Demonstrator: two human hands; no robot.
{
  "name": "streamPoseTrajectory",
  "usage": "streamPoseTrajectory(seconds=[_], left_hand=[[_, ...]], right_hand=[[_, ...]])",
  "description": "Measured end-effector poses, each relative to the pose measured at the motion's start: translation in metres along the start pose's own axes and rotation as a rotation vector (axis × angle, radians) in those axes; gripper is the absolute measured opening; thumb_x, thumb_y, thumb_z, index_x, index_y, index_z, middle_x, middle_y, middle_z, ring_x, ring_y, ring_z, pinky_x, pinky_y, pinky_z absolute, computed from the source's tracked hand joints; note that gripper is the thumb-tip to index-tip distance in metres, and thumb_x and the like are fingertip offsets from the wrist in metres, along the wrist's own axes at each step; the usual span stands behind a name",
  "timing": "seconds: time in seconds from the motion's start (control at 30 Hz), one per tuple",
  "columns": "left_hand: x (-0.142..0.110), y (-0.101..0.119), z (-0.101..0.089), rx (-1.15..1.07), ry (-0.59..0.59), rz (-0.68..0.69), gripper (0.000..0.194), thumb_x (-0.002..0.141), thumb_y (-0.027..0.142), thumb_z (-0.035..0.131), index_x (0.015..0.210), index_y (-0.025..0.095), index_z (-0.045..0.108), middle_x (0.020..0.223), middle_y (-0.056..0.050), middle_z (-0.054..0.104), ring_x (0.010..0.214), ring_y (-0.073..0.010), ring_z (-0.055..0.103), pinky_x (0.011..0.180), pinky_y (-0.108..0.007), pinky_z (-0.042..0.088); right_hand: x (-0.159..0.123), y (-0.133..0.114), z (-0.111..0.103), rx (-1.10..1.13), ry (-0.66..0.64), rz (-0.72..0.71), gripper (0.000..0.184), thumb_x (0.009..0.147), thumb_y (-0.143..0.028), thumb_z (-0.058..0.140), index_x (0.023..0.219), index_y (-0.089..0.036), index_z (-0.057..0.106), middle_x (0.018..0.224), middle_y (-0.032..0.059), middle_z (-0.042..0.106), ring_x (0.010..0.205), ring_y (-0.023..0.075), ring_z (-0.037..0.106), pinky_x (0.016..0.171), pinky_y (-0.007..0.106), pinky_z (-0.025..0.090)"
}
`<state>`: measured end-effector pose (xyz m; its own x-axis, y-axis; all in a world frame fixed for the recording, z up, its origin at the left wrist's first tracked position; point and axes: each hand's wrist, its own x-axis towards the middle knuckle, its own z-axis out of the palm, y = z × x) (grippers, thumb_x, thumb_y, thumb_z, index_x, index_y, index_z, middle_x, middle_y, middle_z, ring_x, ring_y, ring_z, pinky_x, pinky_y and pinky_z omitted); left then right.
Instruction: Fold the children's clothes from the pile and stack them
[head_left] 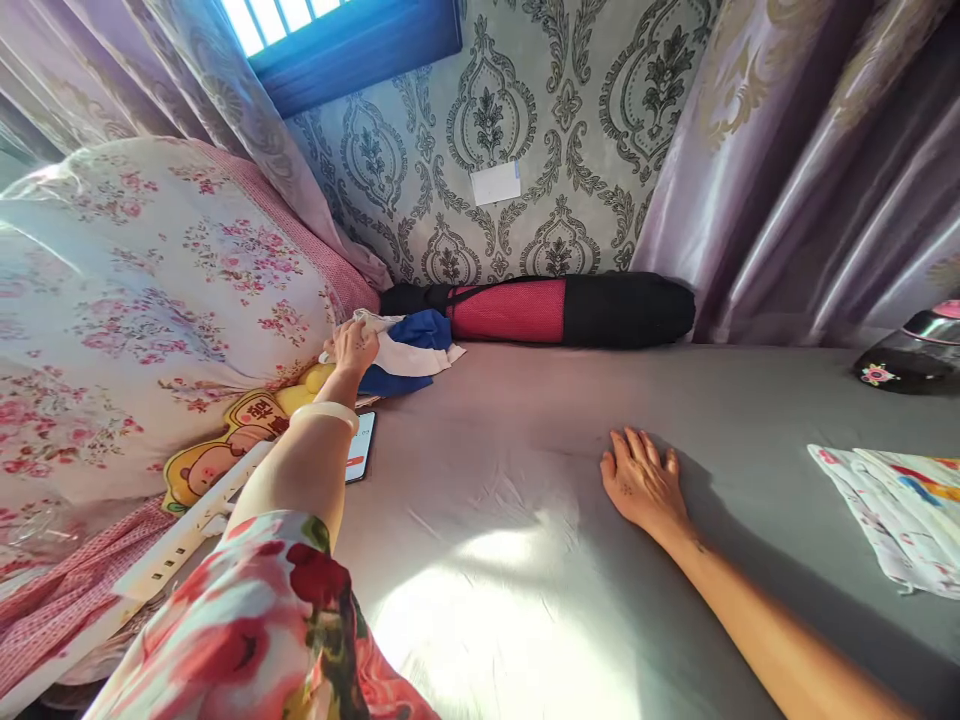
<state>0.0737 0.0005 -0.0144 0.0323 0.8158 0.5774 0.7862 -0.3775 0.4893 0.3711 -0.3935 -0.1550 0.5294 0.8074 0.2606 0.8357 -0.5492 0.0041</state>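
My left hand (354, 348) reaches far forward and closes on a white and blue cloth (411, 352) bunched at the foot of the floral bedding pile (150, 300). A pale bangle (324, 414) circles that wrist. My right hand (639, 482) lies flat on the grey bed sheet (525, 520), fingers spread, holding nothing. A phone (361, 448) lies screen-up on the sheet just under my left forearm.
A black and pink rolled bag (555, 310) lies along the patterned wall. A yellow cartoon fan (240, 430) and a white power strip (180, 540) sit at the left. A folded printed cloth (900, 515) lies at the right, with a dark pot (915, 360) behind it. Purple curtains hang on both sides.
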Motion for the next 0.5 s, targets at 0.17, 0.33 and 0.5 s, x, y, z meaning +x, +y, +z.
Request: streamPoseTrajectory(seconds=[0.17, 0.33, 0.5], left_hand=[[-0.018, 0.038, -0.002, -0.119, 0.009, 0.109, 0.030, 0.081, 0.020, 0.054, 0.109, 0.016, 0.065, 0.132, -0.013, 0.060, 0.131, -0.0288, 0.048, 0.114, -0.045, 0.029], [-0.041, 0.064, -0.002, -0.197, -0.009, 0.090, 0.029, 0.076, 0.022, 0.059, 0.104, 0.020, 0.065, 0.122, -0.008, 0.065, 0.120, -0.0271, 0.055, 0.109, -0.041, 0.035], [-0.065, 0.072, 0.011, -0.319, 0.074, -0.169, 0.021, 0.077, 0.020, 0.053, 0.097, 0.020, 0.061, 0.103, -0.007, 0.065, 0.108, -0.0264, 0.059, 0.101, -0.041, 0.043]], right_hand=[[-0.001, -0.003, -0.005, 0.026, -0.033, 0.024, 0.052, 0.100, -0.030, 0.023, 0.141, -0.011, 0.048, 0.150, 0.0171, 0.044, 0.139, 0.0322, 0.036, 0.109, 0.060, 0.025], [-0.002, -0.004, -0.009, 0.050, -0.039, 0.032, 0.052, 0.100, -0.029, 0.023, 0.141, -0.011, 0.048, 0.150, 0.0176, 0.044, 0.139, 0.0317, 0.035, 0.110, 0.058, 0.025], [-0.001, -0.003, -0.009, 0.069, -0.052, 0.036, 0.051, 0.100, -0.030, 0.025, 0.141, -0.011, 0.048, 0.150, 0.0187, 0.044, 0.138, 0.0319, 0.036, 0.109, 0.058, 0.025]])
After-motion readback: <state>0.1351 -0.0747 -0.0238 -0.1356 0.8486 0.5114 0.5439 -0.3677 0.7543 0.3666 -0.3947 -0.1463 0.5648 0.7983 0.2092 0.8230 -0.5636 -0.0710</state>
